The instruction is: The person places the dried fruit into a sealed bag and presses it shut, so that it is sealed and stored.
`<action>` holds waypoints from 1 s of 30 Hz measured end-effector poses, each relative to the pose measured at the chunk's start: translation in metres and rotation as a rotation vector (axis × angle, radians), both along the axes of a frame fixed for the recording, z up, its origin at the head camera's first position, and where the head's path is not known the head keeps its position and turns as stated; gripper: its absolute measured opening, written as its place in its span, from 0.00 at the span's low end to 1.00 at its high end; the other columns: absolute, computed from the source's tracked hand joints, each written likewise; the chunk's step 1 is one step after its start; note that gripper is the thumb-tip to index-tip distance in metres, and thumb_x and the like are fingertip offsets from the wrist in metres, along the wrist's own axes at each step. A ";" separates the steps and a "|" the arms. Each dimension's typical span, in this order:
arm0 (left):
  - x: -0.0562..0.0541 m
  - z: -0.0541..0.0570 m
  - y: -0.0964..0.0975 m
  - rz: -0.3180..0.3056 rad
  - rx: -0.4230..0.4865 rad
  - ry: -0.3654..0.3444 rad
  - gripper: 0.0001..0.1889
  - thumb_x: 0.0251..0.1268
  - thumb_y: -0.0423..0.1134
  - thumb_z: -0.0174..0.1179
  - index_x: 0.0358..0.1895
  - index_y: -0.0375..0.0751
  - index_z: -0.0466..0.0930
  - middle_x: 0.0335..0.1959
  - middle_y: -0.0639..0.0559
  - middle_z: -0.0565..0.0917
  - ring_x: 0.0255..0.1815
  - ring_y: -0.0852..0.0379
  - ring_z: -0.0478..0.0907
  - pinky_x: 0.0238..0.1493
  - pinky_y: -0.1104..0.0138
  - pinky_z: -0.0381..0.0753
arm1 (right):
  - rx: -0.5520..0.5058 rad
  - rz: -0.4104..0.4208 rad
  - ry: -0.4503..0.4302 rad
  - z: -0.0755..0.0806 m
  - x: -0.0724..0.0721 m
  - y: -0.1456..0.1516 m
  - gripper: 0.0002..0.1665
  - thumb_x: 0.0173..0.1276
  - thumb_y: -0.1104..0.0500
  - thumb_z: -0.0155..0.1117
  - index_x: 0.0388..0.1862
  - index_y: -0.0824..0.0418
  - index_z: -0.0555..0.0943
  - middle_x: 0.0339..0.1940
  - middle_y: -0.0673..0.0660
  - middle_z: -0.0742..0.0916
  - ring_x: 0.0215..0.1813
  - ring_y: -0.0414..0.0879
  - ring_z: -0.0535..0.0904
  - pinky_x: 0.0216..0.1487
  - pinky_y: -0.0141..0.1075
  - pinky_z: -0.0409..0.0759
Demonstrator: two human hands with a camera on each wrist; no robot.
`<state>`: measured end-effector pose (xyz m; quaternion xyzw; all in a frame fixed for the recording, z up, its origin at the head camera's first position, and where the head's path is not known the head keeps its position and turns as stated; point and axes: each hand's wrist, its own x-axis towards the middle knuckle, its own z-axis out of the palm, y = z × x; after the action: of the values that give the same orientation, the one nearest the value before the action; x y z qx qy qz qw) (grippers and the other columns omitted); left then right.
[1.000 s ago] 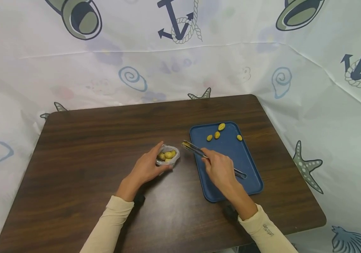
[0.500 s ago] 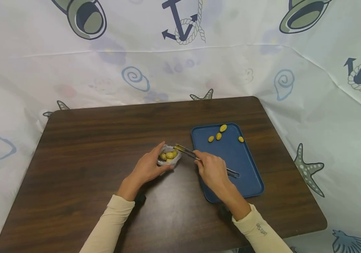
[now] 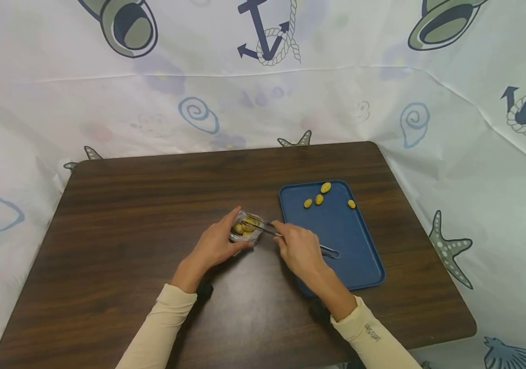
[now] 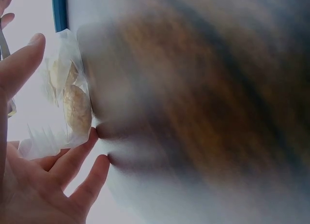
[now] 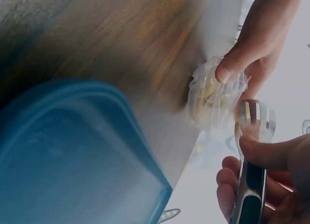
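My left hand (image 3: 214, 245) holds a small clear plastic bag (image 5: 197, 100) on the table, thumb on one side and fingers on the other. Several yellow, oval, rough-skinned pieces (image 4: 76, 107) lie inside it; their exact kind is unclear. My right hand (image 3: 300, 250) grips metal tongs (image 5: 253, 178), whose tips reach over the bag's open mouth in the head view. Whether a piece is still between the tips is hard to tell. Several similar yellow pieces (image 3: 325, 187) lie at the far end of the blue tray (image 3: 345, 241).
The tray stands on the right part of the brown wooden table (image 3: 143, 215), just right of the bag. A white sheet (image 3: 263, 102) with sea prints hangs behind and beside the table.
My right hand has moved left with the tongs, from the tray's left edge to over the bag, carrying a yellow piece in the tips earlier. The left hand stays on the bag.
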<state>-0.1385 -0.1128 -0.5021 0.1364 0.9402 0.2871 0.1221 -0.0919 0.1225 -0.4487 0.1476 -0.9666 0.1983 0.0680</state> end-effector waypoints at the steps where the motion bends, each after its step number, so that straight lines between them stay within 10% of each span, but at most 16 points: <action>1: 0.000 0.000 0.000 0.000 0.001 -0.002 0.55 0.62 0.64 0.69 0.85 0.52 0.47 0.78 0.42 0.69 0.70 0.35 0.75 0.67 0.41 0.74 | -0.003 0.000 0.001 0.000 0.000 0.001 0.22 0.70 0.56 0.72 0.62 0.55 0.85 0.48 0.55 0.92 0.39 0.52 0.90 0.33 0.46 0.86; 30: 0.001 0.002 0.002 -0.009 0.004 0.012 0.56 0.61 0.63 0.70 0.85 0.48 0.48 0.77 0.38 0.69 0.70 0.33 0.75 0.68 0.40 0.74 | -0.044 -0.189 -0.043 -0.007 -0.008 0.053 0.26 0.70 0.57 0.73 0.66 0.58 0.82 0.43 0.56 0.91 0.34 0.52 0.87 0.30 0.47 0.83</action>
<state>-0.1378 -0.1110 -0.5004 0.1429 0.9397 0.2878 0.1174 -0.1002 0.1754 -0.4555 0.0499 -0.9728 0.2155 0.0687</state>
